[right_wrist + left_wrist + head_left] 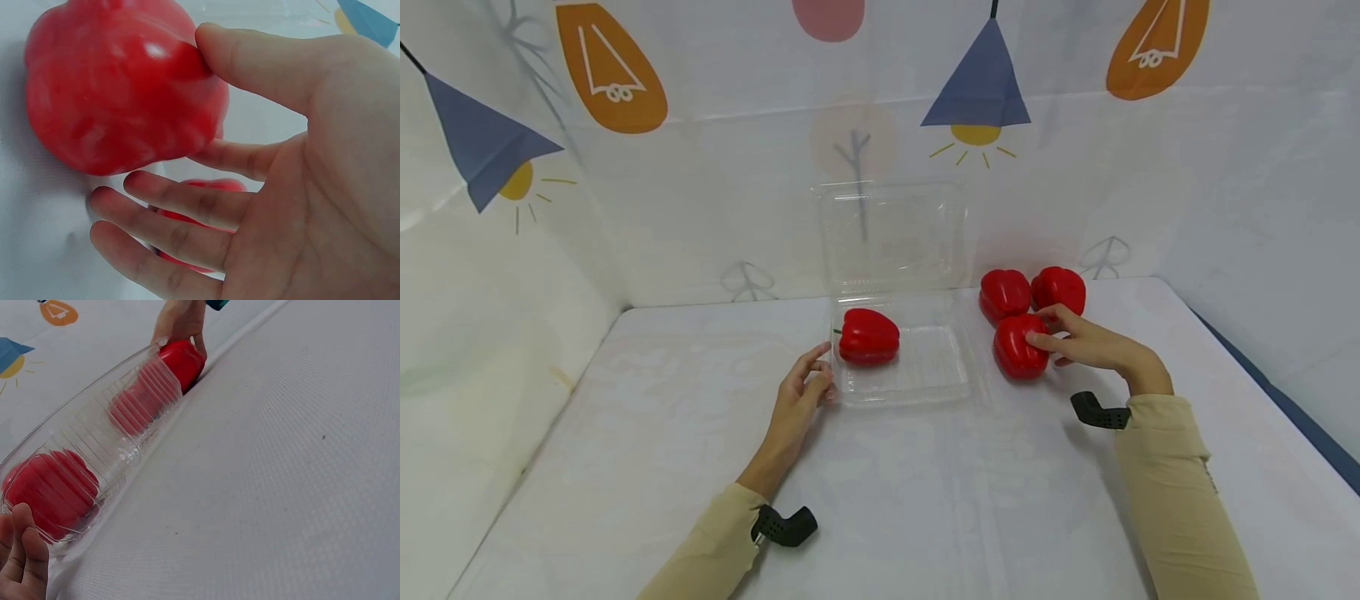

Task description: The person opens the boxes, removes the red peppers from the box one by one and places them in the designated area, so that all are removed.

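A clear plastic clamshell box (928, 392) lies with its lid (895, 237) raised against the back wall. One red bell pepper (869, 337), its green stem to the left, lies in the left part of the base. My left hand (801, 392) rests its fingers against the box's left edge; its fingertips (24, 515) show beside the clear wall in the left wrist view. To the right of the box, my right hand (1093, 342) pinches a second red bell pepper (1019, 348) between thumb and index finger (240, 156), the other fingers spread below it.
Two more red bell peppers stand behind the held one, a left one (1003, 295) and a right one (1060, 289), near the table's back edge. A white cloth covers the table (880, 500). Behind it hangs a printed white sheet (700, 192).
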`<action>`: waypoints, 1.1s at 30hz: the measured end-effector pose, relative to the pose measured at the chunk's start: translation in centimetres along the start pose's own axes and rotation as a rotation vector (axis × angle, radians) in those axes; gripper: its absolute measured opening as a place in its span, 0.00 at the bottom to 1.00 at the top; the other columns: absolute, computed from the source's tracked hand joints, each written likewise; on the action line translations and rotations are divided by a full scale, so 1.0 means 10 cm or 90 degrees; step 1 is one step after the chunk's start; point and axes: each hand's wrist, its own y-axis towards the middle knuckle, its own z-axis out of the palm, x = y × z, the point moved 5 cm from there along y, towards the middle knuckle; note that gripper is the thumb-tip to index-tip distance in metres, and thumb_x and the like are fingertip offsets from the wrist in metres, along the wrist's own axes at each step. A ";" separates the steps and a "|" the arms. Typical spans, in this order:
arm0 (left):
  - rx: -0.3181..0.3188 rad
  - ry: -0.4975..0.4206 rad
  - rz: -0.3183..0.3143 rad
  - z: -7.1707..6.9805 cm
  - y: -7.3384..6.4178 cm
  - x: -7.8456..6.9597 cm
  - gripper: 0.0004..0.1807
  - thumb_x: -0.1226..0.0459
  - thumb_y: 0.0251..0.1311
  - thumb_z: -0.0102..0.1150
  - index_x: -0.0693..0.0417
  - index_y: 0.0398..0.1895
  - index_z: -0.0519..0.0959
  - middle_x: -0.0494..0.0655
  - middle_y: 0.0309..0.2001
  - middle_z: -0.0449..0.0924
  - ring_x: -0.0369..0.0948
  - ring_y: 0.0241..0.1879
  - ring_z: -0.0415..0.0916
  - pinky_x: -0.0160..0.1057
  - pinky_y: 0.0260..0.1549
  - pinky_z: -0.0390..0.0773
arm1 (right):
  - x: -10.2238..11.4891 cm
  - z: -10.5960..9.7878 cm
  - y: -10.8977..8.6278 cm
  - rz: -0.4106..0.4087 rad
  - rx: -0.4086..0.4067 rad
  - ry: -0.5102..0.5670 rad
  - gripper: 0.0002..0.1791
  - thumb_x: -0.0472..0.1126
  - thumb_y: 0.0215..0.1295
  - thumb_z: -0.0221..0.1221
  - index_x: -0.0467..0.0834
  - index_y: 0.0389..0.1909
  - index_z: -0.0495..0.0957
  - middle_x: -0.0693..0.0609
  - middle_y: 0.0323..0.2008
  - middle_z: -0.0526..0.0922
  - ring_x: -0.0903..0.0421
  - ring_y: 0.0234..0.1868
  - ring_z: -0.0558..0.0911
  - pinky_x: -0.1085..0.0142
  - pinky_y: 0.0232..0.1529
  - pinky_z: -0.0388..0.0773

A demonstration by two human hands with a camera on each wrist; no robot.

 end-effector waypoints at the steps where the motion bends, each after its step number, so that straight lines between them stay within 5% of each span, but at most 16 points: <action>1: 0.000 0.000 -0.001 0.00 0.00 0.00 0.23 0.70 0.66 0.45 0.50 0.65 0.67 0.46 0.39 0.66 0.34 0.29 0.69 0.27 0.31 0.74 | 0.00 0.00 0.00 -0.001 0.000 -0.003 0.42 0.56 0.62 0.56 0.38 0.67 0.48 0.35 0.62 0.59 0.39 0.59 0.67 0.52 0.49 0.79; 19: -0.009 0.011 -0.013 0.00 0.00 0.00 0.24 0.70 0.66 0.44 0.47 0.64 0.67 0.47 0.40 0.66 0.34 0.30 0.70 0.26 0.32 0.75 | 0.04 -0.06 -0.02 -0.017 -0.038 -0.010 0.41 0.60 0.64 0.52 0.37 0.66 0.51 0.36 0.61 0.62 0.40 0.60 0.67 0.52 0.50 0.78; 33: -0.009 0.008 -0.013 0.00 0.00 -0.01 0.23 0.69 0.67 0.45 0.47 0.65 0.67 0.47 0.40 0.65 0.34 0.29 0.69 0.26 0.32 0.74 | 0.14 -0.19 -0.05 -0.053 -0.185 -0.062 0.28 0.55 0.69 0.47 0.37 0.60 0.62 0.37 0.56 0.68 0.38 0.56 0.68 0.43 0.50 0.75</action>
